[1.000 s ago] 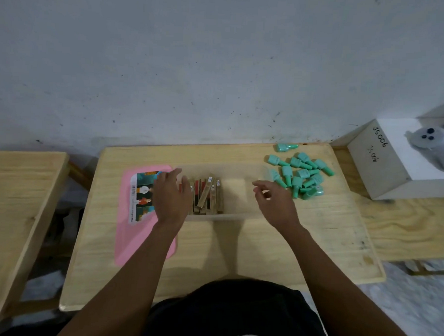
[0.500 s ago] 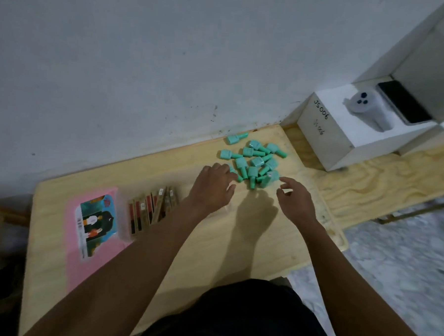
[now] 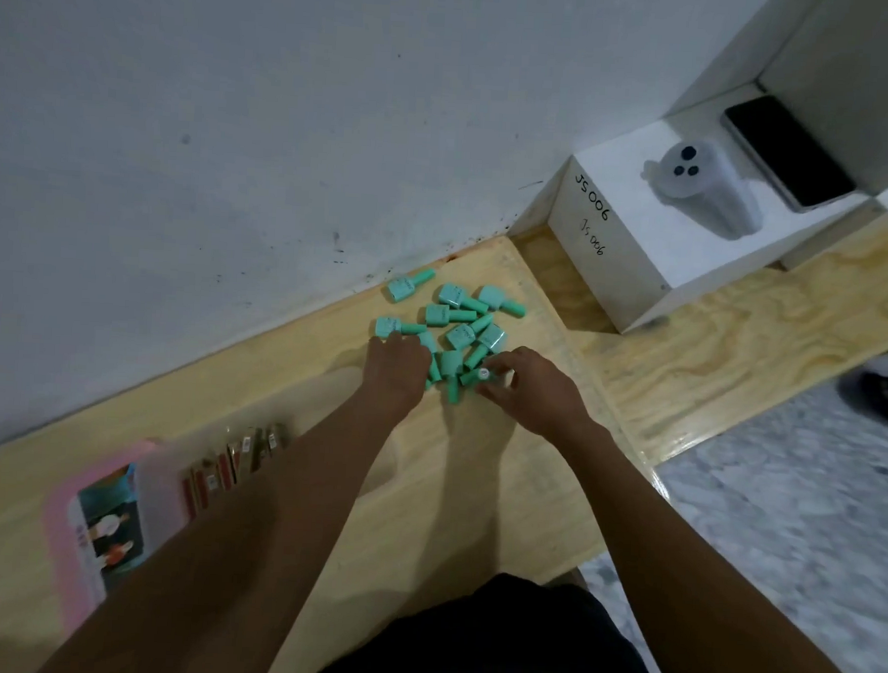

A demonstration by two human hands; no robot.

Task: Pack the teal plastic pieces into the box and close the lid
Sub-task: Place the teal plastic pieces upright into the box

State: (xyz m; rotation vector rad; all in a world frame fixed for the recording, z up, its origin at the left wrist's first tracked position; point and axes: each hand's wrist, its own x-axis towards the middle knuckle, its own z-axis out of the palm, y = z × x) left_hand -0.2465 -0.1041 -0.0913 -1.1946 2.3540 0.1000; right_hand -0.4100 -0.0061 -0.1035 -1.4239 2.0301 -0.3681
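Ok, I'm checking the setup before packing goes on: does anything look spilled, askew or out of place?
The teal pieces lie in a loose heap, pointing every way, none seen in the box; one stray piece sits apart by the wall. The pink lid lies off the box.

rear: teal pieces [image 3: 460, 334] hemmed close by wall [image 3: 236, 145] | R: white box [image 3: 620, 263] parked near, off table [image 3: 326, 381] edge | L: clear box [image 3: 164, 476] + pink lid [image 3: 58, 537] | mid: bare table seen open betw. pieces & clear box
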